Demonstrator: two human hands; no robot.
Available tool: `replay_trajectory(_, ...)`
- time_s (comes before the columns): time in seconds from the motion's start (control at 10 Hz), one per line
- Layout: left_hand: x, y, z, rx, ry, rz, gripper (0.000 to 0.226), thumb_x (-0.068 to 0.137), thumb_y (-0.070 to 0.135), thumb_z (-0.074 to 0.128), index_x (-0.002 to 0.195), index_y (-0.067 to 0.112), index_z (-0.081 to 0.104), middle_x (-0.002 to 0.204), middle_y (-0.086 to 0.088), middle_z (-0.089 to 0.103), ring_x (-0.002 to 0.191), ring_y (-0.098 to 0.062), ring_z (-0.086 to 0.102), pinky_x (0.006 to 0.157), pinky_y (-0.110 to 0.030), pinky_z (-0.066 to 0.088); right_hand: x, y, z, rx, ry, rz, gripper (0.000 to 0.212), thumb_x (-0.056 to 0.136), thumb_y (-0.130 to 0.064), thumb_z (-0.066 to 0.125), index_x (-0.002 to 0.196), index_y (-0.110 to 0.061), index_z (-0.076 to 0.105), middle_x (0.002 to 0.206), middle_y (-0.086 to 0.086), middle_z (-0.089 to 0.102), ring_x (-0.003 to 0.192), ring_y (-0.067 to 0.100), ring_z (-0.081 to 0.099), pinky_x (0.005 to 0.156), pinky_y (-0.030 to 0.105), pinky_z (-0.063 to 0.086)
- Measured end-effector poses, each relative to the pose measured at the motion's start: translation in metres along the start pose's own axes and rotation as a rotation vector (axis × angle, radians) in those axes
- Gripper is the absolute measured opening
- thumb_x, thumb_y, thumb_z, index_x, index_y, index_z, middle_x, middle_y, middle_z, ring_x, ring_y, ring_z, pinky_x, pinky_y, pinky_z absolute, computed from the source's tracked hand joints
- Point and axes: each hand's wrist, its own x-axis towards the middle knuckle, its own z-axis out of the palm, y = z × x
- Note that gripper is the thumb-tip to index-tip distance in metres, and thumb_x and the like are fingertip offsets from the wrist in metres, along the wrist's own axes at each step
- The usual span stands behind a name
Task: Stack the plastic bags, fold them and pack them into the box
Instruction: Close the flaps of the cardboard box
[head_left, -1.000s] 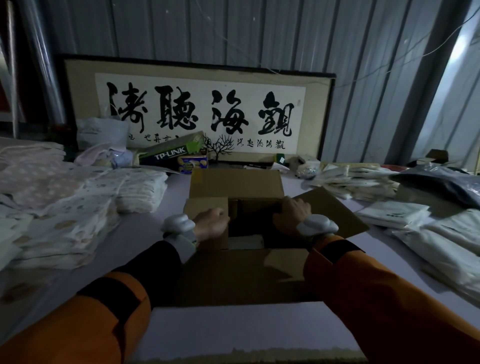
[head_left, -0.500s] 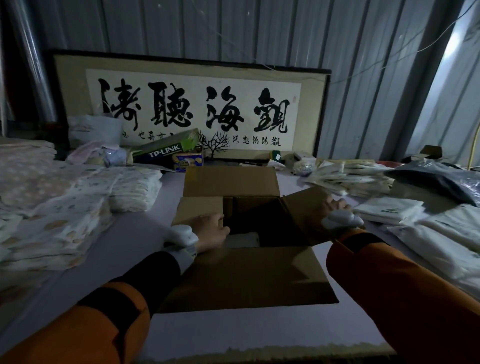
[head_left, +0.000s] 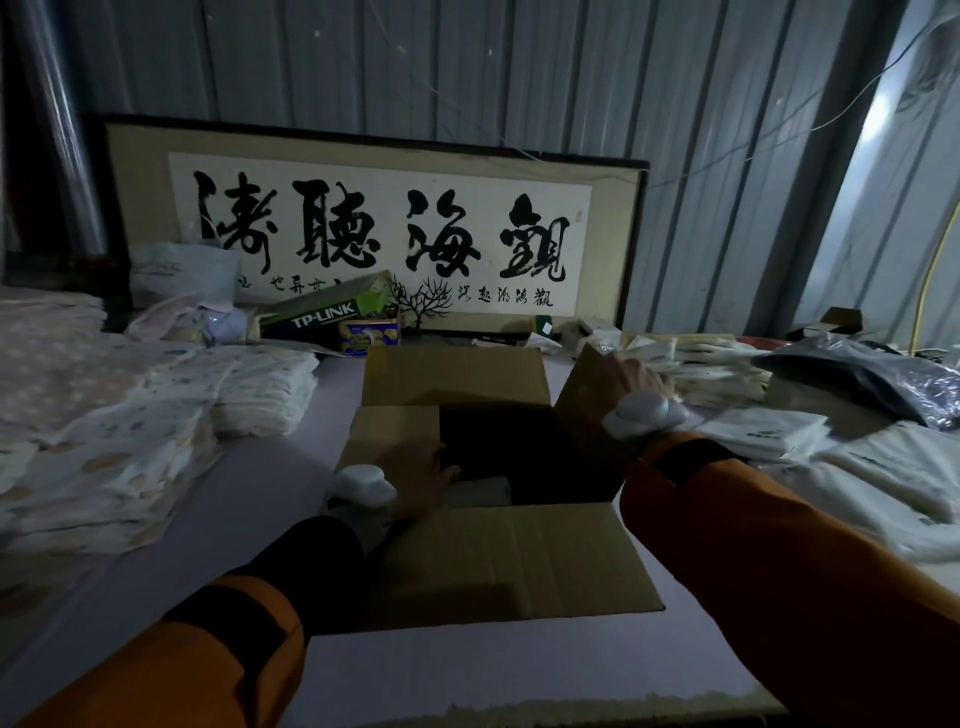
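While my left hand (head_left: 423, 475) lies flat with relaxed fingers on the left flap of the box (head_left: 488, 561), my right hand (head_left: 631, 376) presses the right flap outward; I cannot tell how its fingers lie. I see the box standing open in the middle of the table (head_left: 498, 670), something pale inside it. Stacks of white plastic bags (head_left: 883, 467) lie to the right, folded patterned cloth (head_left: 119, 431) to the left.

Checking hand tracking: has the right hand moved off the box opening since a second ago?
Yes. The right hand has swung out to the right, from over the cardboard box opening to its right flap, toward the white bag stacks.
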Motion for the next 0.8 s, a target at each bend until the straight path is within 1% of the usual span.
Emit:
replay_trajectory(0.1,-0.002,-0.001,-0.001,0.001,0.004,0.026,0.043,0.097,0.040,0.048,0.132,0.014,0.051,0.134,-0.008,0.055,0.122,-0.025,0.053,0.101,-0.033,0.039,-0.003,-0.020,-0.017,0.058,0.009,-0.105,0.035,0.086,-0.027,0.053,0.119,-0.015,0.052,0.120,0.013,0.060,0.107,0.031,0.058,0.083,0.037,0.049)
replay_trajectory(0.2,-0.005,0.000,-0.004,-0.024,-0.011,0.031,0.041,0.098,0.037,0.048,0.132,0.014,0.052,0.134,-0.008,0.055,0.122,-0.026,0.053,0.101,-0.032,0.038,-0.009,-0.034,-0.020,0.106,-0.012,-0.155,0.036,0.086,-0.021,0.051,0.121,-0.010,0.053,0.119,0.016,0.060,0.106,0.032,0.058,0.070,0.033,0.045)
replay_trajectory(0.3,-0.010,0.000,-0.007,-0.031,-0.045,0.051,0.038,0.100,0.036,0.044,0.129,0.013,0.053,0.129,-0.009,0.058,0.116,-0.026,0.055,0.095,-0.032,0.040,-0.014,-0.045,-0.005,0.172,-0.087,-0.132,0.037,0.091,-0.031,0.048,0.115,-0.004,0.059,0.120,0.018,0.061,0.104,0.033,0.058,0.079,0.035,0.044)
replay_trajectory(0.4,-0.017,0.002,-0.011,-0.067,-0.071,0.053,0.041,0.099,0.039,0.044,0.131,0.014,0.053,0.132,-0.009,0.057,0.119,-0.026,0.055,0.095,-0.030,0.039,-0.025,-0.048,0.006,0.174,-0.127,-0.181,0.049,0.094,-0.046,0.043,0.111,-0.004,0.062,0.117,0.018,0.063,0.100,0.035,0.061,0.069,0.029,0.040)
replay_trajectory(0.5,-0.027,0.005,-0.015,-0.060,-0.127,0.028,0.048,0.096,0.046,0.046,0.137,0.021,0.048,0.139,-0.005,0.053,0.125,-0.025,0.052,0.095,-0.029,0.039,-0.039,-0.050,0.020,0.205,-0.126,-0.220,0.054,0.095,-0.049,0.040,0.096,-0.001,0.066,0.107,0.019,0.066,0.097,0.038,0.062,0.068,0.031,0.042)
replay_trajectory(0.6,-0.034,0.006,-0.021,-0.055,-0.149,0.033,0.056,0.092,0.055,0.049,0.138,0.024,0.047,0.139,-0.004,0.054,0.122,-0.025,0.054,0.089,-0.029,0.041,-0.052,-0.050,0.025,0.156,-0.249,-0.253,0.052,0.096,-0.047,0.037,0.102,-0.002,0.064,0.109,0.018,0.065,0.102,0.036,0.060,0.077,0.034,0.046)
replay_trajectory(0.7,-0.041,0.008,-0.026,-0.055,-0.209,0.084,0.064,0.087,0.062,0.050,0.140,0.027,0.044,0.138,-0.002,0.054,0.119,-0.024,0.055,0.085,-0.026,0.040,-0.063,-0.048,0.024,0.160,-0.341,-0.271,0.046,0.097,-0.039,0.038,0.104,-0.003,0.065,0.107,0.017,0.066,0.100,0.034,0.061,0.082,0.036,0.047)
replay_trajectory(0.8,-0.049,0.012,-0.028,-0.044,-0.239,0.109,0.072,0.083,0.067,0.051,0.141,0.027,0.042,0.140,-0.001,0.053,0.120,-0.022,0.054,0.084,-0.025,0.039,-0.074,-0.047,0.027,0.162,-0.387,-0.305,0.046,0.099,-0.032,0.040,0.101,0.005,0.066,0.096,0.018,0.066,0.090,0.034,0.061,0.071,0.034,0.043)
